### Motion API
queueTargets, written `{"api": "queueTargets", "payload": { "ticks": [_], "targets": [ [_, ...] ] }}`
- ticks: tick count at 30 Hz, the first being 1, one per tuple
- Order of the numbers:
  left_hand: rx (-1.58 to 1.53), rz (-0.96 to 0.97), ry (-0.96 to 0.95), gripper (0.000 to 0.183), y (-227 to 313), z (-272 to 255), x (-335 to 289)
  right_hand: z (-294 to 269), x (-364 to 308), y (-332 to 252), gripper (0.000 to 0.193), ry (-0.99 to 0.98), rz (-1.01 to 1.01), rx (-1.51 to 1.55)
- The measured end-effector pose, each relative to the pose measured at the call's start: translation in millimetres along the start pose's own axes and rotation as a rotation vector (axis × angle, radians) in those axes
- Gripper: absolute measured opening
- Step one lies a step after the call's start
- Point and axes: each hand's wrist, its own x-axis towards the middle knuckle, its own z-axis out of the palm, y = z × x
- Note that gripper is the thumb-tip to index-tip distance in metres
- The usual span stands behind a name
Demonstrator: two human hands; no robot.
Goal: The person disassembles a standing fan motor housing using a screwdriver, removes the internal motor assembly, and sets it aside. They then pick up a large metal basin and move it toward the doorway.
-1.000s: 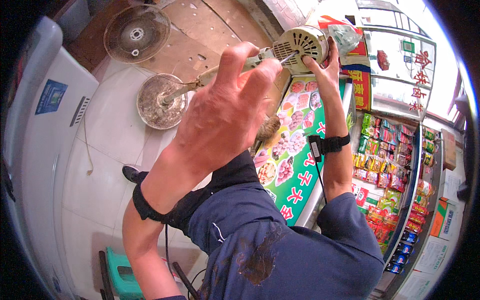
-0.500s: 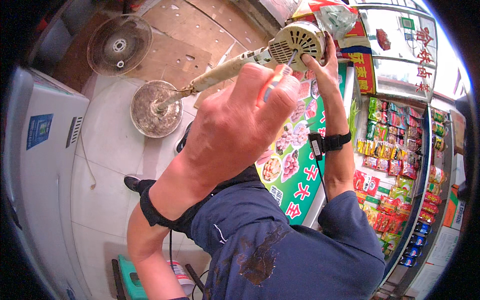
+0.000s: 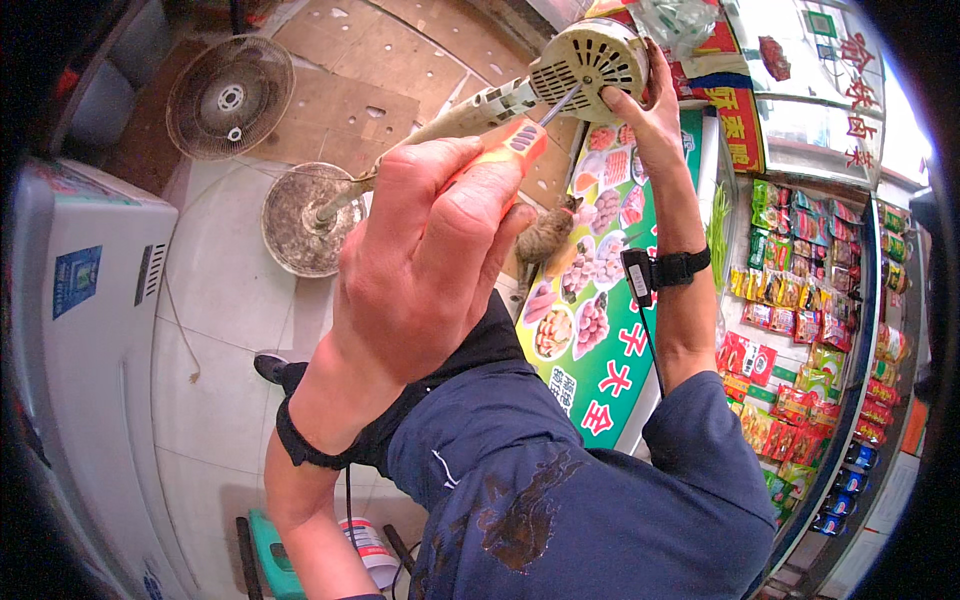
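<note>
My left hand [image 3: 430, 245] is closed around the orange and grey handle of a screwdriver [image 3: 515, 145]. The thin metal shaft reaches up to the slotted rear of a fan motor housing [image 3: 590, 65], its tip at or very close to a hole near the middle. Round the right side of that cream, dirt-marked housing curls my right hand [image 3: 650, 105], thumb pressed near the slots. From the housing a worn fan pole [image 3: 450, 120] slants down to a round, stained base [image 3: 312, 220] on the floor. My left hand hides part of the pole.
A round fan guard [image 3: 230, 97] lies on cardboard at the far left. Behind my left hand is a small tabby cat [image 3: 545, 235], beside a green food-picture counter [image 3: 600, 290]. Snack packets [image 3: 790, 320] fill a rack at right; a white appliance [image 3: 100, 240] stands at left.
My left hand has drawn back to the left and shows more of the screwdriver. The motor housing has shifted slightly up and left in view. The cat has come into sight.
</note>
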Motion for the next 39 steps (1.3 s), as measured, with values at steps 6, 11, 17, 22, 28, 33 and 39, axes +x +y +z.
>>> {"api": "queueTargets", "payload": {
  "ticks": [6,11,17,22,28,33,39],
  "targets": [
    [-0.007,-0.002,0.005,0.042,-1.9,2.8,-3.2,-1.8,-0.1,0.8,0.115,0.0,-0.009,-0.002],
    [-0.017,0.0,-0.001,0.042,-1.4,2.4,-0.1,-0.5,-3.1,-2.0,0.116,-0.003,-0.002,-0.042],
    [-0.006,-0.002,-0.002,0.042,-1.1,-0.7,2.2,2.7,-3.7,-5.9,0.12,-0.012,-0.024,-0.045],
    [-0.002,-0.009,0.003,0.042,-1.7,-3.2,0.8,2.5,-4.7,-5.2,0.12,0.003,-0.01,-0.054],
    [-0.005,-0.016,-0.008,0.041,-3.3,-1.6,1.8,1.8,-3.0,-3.2,0.119,-0.018,-0.026,-0.071],
    [-0.009,-0.018,-0.005,0.04,-4.0,-1.1,3.4,2.8,-3.5,-4.3,0.119,-0.01,-0.007,-0.054],
    [-0.018,-0.02,-0.019,0.04,-5.2,-3.2,5.3,4.8,-4.3,-7.4,0.119,-0.004,-0.012,-0.053]
  ]
}}
